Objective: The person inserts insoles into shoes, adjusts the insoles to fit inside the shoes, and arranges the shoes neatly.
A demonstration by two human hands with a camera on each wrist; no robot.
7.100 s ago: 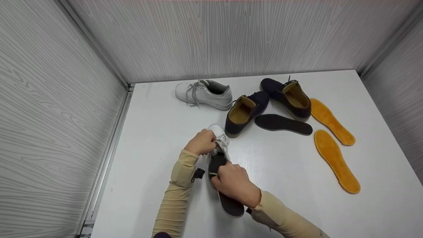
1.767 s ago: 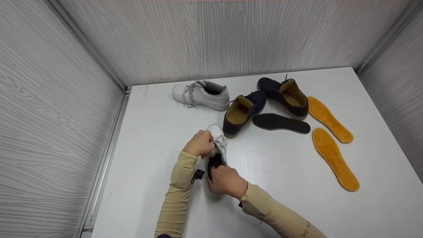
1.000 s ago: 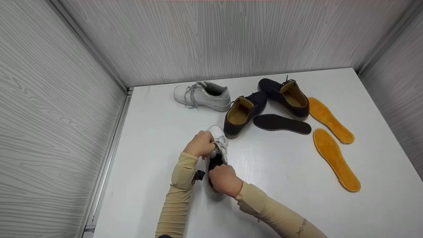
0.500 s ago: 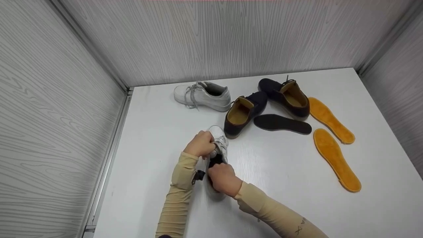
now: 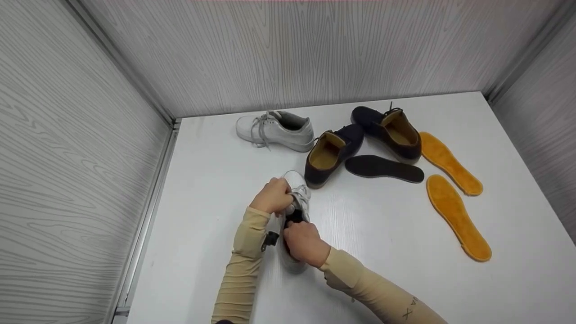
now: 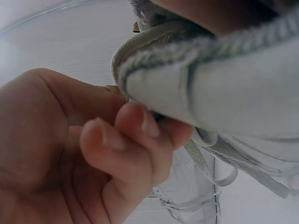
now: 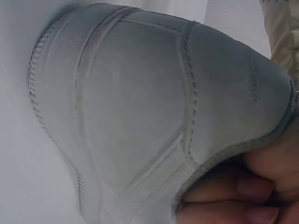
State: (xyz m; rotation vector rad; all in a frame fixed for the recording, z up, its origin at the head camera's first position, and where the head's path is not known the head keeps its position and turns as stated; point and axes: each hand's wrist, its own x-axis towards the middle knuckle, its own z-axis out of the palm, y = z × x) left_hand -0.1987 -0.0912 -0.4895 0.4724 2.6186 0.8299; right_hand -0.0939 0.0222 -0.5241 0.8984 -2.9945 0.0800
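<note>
A white lace-up sneaker (image 5: 294, 179) lies toe-away on the white table, a dark insole (image 5: 295, 217) showing through its opening. At the tongue, my left hand (image 5: 272, 196) pinches with thumb and fingers; in the left wrist view its other fingers (image 6: 122, 161) curl beside the sneaker's padded edge. My right hand (image 5: 306, 242) reaches into the heel half of the opening. The right wrist view has curled fingers (image 7: 224, 192) inside the collar, behind the sneaker's side wall (image 7: 135, 93). What the right fingertips press on and the insole's heel end are hidden.
Another white sneaker (image 5: 276, 130) lies at the back left. Two dark shoes, one nearer (image 5: 327, 157) and one farther (image 5: 391, 130), stand beside a loose black insole (image 5: 382, 168). Two orange insoles (image 5: 454, 211) lie at the right. Panels (image 5: 292, 54) close off the back and sides.
Seven seconds ago the right hand gripped the dark insole, its end sticking out past the heel; the insole is now inside the sneaker. The right hand has moved slightly since; the left stays at the tongue.
</note>
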